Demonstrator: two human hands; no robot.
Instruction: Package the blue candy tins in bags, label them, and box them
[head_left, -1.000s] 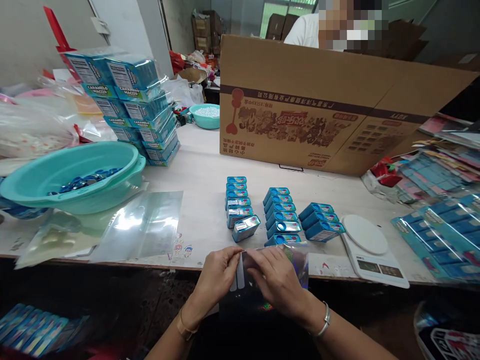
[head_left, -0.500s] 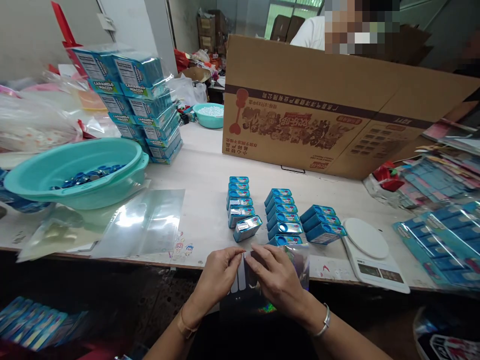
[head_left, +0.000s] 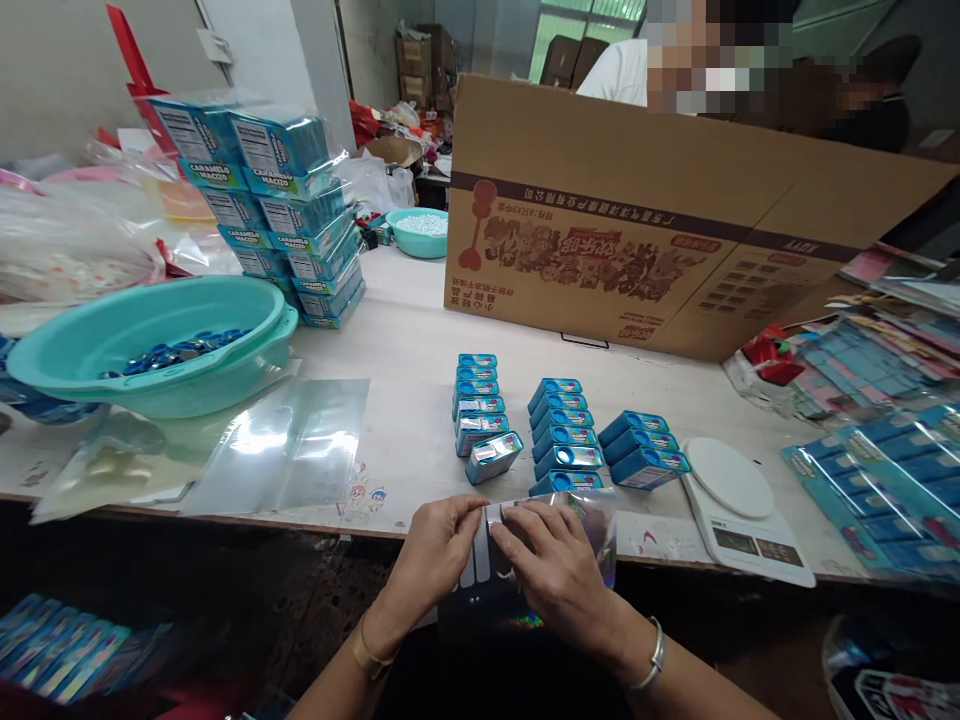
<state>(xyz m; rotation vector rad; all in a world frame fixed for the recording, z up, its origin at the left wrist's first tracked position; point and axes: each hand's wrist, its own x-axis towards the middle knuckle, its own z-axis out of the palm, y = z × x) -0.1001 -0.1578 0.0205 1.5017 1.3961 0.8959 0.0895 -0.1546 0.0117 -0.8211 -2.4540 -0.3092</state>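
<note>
A shiny clear plastic sheet (head_left: pixel 600 520) with a rainbow sheen hangs over the table's front edge, between my hands. My left hand (head_left: pixel 437 545) is closed, its thumb and forefinger pinching the sheet's upper left edge. My right hand (head_left: pixel 551 560) lies over the sheet with bent fingers, thumb and fingertips on its upper edge; part of the sheet is hidden beneath. Just beyond stand several small blue tins in a left row (head_left: pixel 480 405), a middle row (head_left: pixel 566 435) and a shorter right row (head_left: pixel 646 450). The nearest left tin (head_left: pixel 495 458) sits at an angle.
A white scale (head_left: pixel 739 500) stands right, beside wrapped blue packs (head_left: pixel 885 490). A large cardboard box (head_left: pixel 600 140) blocks the back, with a person behind it. At left are a turquoise basin (head_left: pixel 142 385) holding small blue pieces, clear plastic sheets (head_left: pixel 300 440) and stacked wrapped boxes (head_left: pixel 285 220).
My right hand's fingers have shifted slightly left and bent more over the sheet. My left hand keeps its pinch. The tins have not moved on the table.
</note>
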